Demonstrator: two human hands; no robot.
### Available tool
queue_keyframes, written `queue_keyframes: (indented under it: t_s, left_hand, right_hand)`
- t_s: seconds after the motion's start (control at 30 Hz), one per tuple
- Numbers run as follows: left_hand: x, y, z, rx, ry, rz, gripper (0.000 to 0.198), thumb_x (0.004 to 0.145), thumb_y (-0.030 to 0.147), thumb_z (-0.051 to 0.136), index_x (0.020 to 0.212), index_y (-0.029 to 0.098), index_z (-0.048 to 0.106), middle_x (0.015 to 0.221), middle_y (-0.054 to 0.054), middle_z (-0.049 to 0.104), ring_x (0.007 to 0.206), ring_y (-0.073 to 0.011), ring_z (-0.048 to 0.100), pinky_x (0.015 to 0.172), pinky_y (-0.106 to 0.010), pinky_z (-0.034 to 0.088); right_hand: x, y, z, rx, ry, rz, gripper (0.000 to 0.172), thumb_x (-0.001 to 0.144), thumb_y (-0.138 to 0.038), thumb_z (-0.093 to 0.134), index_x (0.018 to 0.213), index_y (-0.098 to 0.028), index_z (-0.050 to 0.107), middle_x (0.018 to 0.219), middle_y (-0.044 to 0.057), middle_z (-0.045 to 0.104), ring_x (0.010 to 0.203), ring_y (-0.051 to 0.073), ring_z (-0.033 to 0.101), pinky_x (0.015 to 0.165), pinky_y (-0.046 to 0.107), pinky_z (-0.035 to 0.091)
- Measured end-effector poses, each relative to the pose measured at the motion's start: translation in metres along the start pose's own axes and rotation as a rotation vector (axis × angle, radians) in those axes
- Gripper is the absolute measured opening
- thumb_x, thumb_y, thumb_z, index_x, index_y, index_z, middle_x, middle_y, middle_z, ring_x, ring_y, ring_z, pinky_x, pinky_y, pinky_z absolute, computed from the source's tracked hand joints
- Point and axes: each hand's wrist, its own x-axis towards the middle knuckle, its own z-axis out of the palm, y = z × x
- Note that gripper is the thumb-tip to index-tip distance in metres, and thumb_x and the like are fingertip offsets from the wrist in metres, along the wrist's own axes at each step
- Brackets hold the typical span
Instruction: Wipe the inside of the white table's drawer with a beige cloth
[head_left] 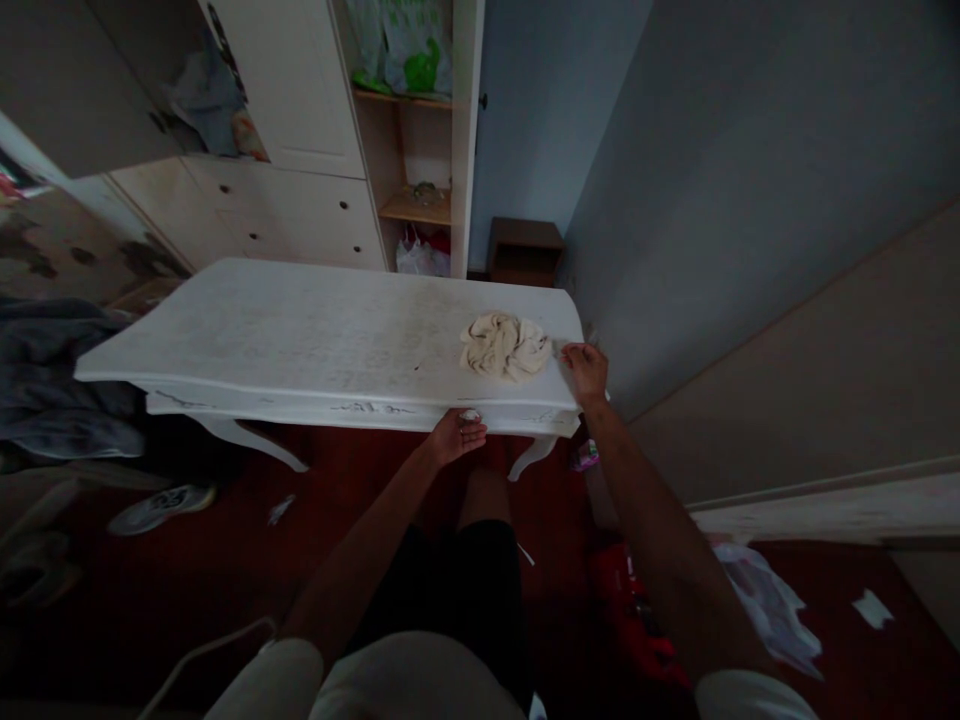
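The two hands are well apart from each other at a white desk [322,310]. The left hand [457,437] is just below the desk's front edge, loosely cupped with the palm partly showing; a small white piece [469,414] shows at its thumb side, and I cannot tell whether the fingers grip it or it simply lies there. The right hand [587,372] is over the desk's right end, its fingertips drawn close together near the top; whether they pinch anything is too dim to tell. A crumpled cream cloth [506,345] lies on the desk between the hands, just left of the right hand and above the left one, touched by neither. To the left of both hands, the bare part of the desktop bears greyish smudges. Farther left, beyond the desk's end, lies a heap of dark grey fabric [64,370], with a shoe [161,508] on the reddish floor [322,560] below. Beyond the hands stand a pale cupboard [300,215] with bags [409,45] on an open shelf and a small brown cabinet [526,235]. Right of the right forearm, a translucent plastic bag [772,605] and a white scrap [872,608] lie on the floor.
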Motion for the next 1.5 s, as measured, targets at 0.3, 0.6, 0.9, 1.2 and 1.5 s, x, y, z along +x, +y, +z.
queue_keyframes:
  t_s: [0.3,0.6,0.9,1.2,1.5]
  left_hand:
    - [-0.046,-0.048,-0.014,-0.005,-0.037,0.003,0.032,0.092,0.029,0.043,0.078,0.011,0.065,0.066,-0.011,0.072,0.058,-0.0180,0.068,0.061,-0.029,0.057]
    - [-0.098,-0.114,-0.033,-0.039,0.030,-0.052,0.036,0.097,0.028,0.038,0.080,0.010,0.064,0.070,-0.011,0.074,0.056,-0.0163,0.068,0.060,-0.027,0.055]
    - [-0.132,-0.144,-0.060,0.060,0.036,-0.144,0.032,0.094,0.035,0.044,0.096,0.009,0.063,0.086,-0.016,0.076,0.066,-0.0202,0.072,0.059,-0.027,0.055]
    - [-0.139,-0.177,-0.079,0.104,-0.041,-0.133,0.038,0.082,0.046,0.058,0.099,0.013,0.061,0.111,-0.018,0.073,0.073,-0.0207,0.073,0.050,-0.023,0.049]
    - [-0.130,-0.195,-0.087,0.067,-0.035,-0.140,0.031,0.077,0.039,0.059,0.092,0.012,0.062,0.108,-0.019,0.073,0.063,-0.0146,0.068,0.055,-0.023,0.048]
  right_hand:
    - [-0.002,-0.005,0.001,-0.038,0.012,0.012,0.025,0.078,-0.039,0.058,0.069,-0.017,0.064,0.061,-0.001,0.061,0.058,0.013,0.054,0.058,0.026,0.043]
    - [-0.008,-0.013,0.002,-0.091,0.009,-0.015,0.019,0.075,-0.033,0.055,0.066,-0.018,0.063,0.060,-0.001,0.061,0.058,0.014,0.055,0.062,0.028,0.045]
    - [-0.009,-0.011,0.002,-0.196,-0.029,-0.062,0.018,0.075,-0.031,0.053,0.067,-0.018,0.063,0.061,-0.001,0.062,0.060,0.015,0.058,0.062,0.028,0.046]
    - [-0.013,-0.012,0.001,-0.334,-0.042,-0.097,0.023,0.077,-0.035,0.051,0.069,-0.018,0.064,0.060,0.001,0.063,0.062,0.017,0.059,0.063,0.029,0.047]
    - [-0.020,-0.020,0.002,-0.487,-0.081,-0.183,0.021,0.074,-0.030,0.049,0.067,-0.019,0.065,0.066,0.002,0.066,0.068,0.018,0.058,0.070,0.030,0.046]
